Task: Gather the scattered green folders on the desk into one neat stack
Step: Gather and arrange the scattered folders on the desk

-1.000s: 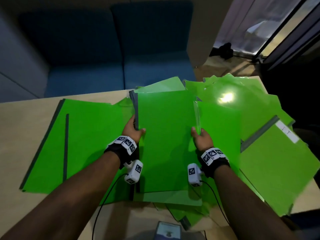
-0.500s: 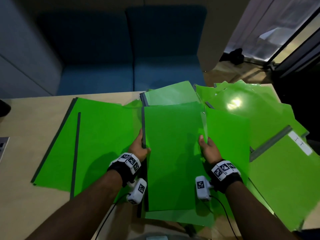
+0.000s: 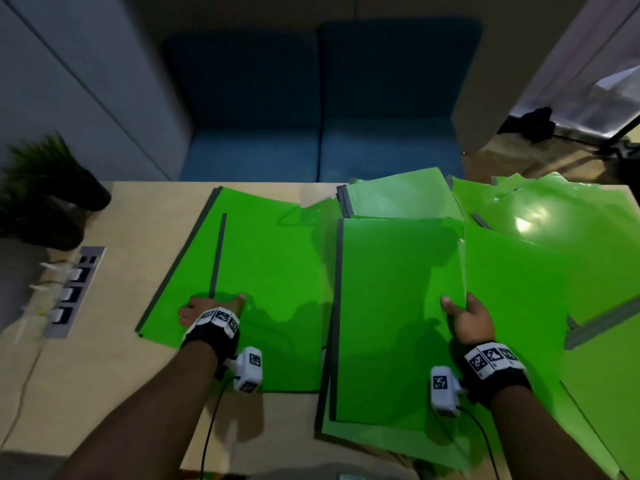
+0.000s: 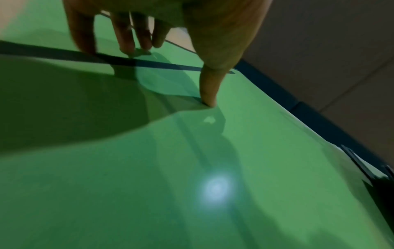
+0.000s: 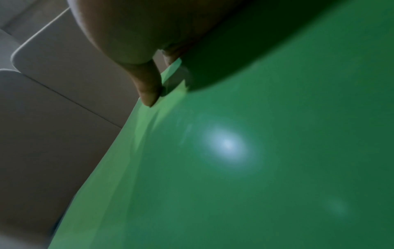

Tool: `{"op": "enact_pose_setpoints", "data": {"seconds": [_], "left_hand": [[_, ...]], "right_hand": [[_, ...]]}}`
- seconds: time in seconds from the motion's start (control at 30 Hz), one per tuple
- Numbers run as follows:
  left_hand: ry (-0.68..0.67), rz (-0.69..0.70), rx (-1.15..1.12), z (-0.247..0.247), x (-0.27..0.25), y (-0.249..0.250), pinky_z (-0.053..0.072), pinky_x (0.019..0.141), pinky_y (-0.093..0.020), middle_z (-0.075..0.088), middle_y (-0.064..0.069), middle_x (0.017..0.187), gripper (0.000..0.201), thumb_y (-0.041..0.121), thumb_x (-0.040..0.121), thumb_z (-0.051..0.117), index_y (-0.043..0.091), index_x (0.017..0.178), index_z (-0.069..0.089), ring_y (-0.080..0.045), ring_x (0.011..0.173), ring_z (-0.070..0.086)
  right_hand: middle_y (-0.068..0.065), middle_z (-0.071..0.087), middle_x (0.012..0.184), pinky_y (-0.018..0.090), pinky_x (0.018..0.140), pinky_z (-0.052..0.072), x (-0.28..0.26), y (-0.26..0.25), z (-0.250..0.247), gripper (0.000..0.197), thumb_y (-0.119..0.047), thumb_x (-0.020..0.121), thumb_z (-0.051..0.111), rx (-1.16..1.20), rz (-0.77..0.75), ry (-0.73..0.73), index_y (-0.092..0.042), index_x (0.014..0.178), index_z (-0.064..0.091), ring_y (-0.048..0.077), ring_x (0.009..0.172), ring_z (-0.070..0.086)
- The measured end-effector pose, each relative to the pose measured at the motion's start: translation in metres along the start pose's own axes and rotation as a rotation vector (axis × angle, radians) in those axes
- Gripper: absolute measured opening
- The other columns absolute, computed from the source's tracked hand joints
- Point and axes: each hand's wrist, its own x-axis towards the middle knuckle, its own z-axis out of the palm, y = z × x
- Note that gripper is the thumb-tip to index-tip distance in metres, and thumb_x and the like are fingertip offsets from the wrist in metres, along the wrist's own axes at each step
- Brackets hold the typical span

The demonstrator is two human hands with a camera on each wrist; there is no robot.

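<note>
Several green folders lie scattered over the desk [image 3: 86,375]. A wide one with a dark spine strip, the left folder [image 3: 273,268], lies flat; my left hand [image 3: 212,304] rests on its near part, and the left wrist view shows the straight fingers [image 4: 125,42] and thumb touching this left folder [image 4: 245,151]. The middle folder [image 3: 398,306] tops a small stack. My right hand [image 3: 459,304] pinches its right edge, thumb on top; in the right wrist view the thumb [image 5: 149,94] presses that folder [image 5: 255,168], the fingers hidden. A loose pile [image 3: 540,233] spreads to the right.
A potted plant [image 3: 41,188] and a socket strip [image 3: 74,292] with plugs sit at the desk's left end. A blue sofa [image 3: 318,109] stands beyond the far edge. Wrist-camera cables trail over the near desk edge.
My left hand has let go of the middle folder's spine edge and moved left onto the wide left folder. The right hand keeps its hold on the middle folder's right edge.
</note>
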Motion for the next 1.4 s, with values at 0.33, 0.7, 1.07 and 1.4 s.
{"op": "enact_pose_setpoints", "data": {"seconds": [0.33,0.7,1.07,1.4], "left_hand": [[0.054,0.300,-0.287,-0.028,0.050,-0.001,0.041,0.098,-0.042,0.055,-0.024,0.132,0.055,0.025,0.090,0.066,-0.002,0.134,0.049,-0.041,0.119,0.053],[0.084,0.195,0.156,-0.055,0.117,-0.032,0.038,0.103,-0.055,0.038,-0.024,0.139,0.074,0.057,0.085,0.060,0.006,0.137,0.045,-0.044,0.127,0.038],[0.093,0.186,0.050,-0.046,0.100,-0.042,0.040,0.103,-0.052,0.042,-0.024,0.138,0.085,0.058,0.076,0.070,0.008,0.140,0.043,-0.043,0.126,0.042],[-0.027,0.077,0.246,-0.022,0.081,-0.022,0.016,0.117,-0.054,-0.004,-0.022,0.159,0.135,0.076,0.063,0.065,0.001,0.152,-0.004,-0.039,0.147,0.003]], "right_hand": [[0.013,0.039,0.152,0.059,0.110,0.031,-0.022,-0.024,0.002,0.071,-0.032,0.089,0.066,0.053,0.043,0.017,-0.014,0.148,0.031,0.036,0.135,0.042],[0.015,0.041,0.150,0.060,0.107,0.034,-0.016,-0.021,0.000,0.067,-0.030,0.091,0.064,0.042,0.055,0.012,-0.016,0.148,0.032,0.039,0.133,0.043],[0.014,0.041,0.150,0.060,0.107,0.033,-0.018,-0.025,0.002,0.067,-0.030,0.091,0.064,0.045,0.075,0.009,-0.016,0.148,0.032,0.039,0.133,0.043],[0.017,0.052,0.140,0.043,0.074,0.051,-0.023,-0.028,0.001,0.063,-0.034,0.092,0.062,-0.021,0.053,0.013,-0.017,0.147,0.035,0.036,0.100,0.058]]}}
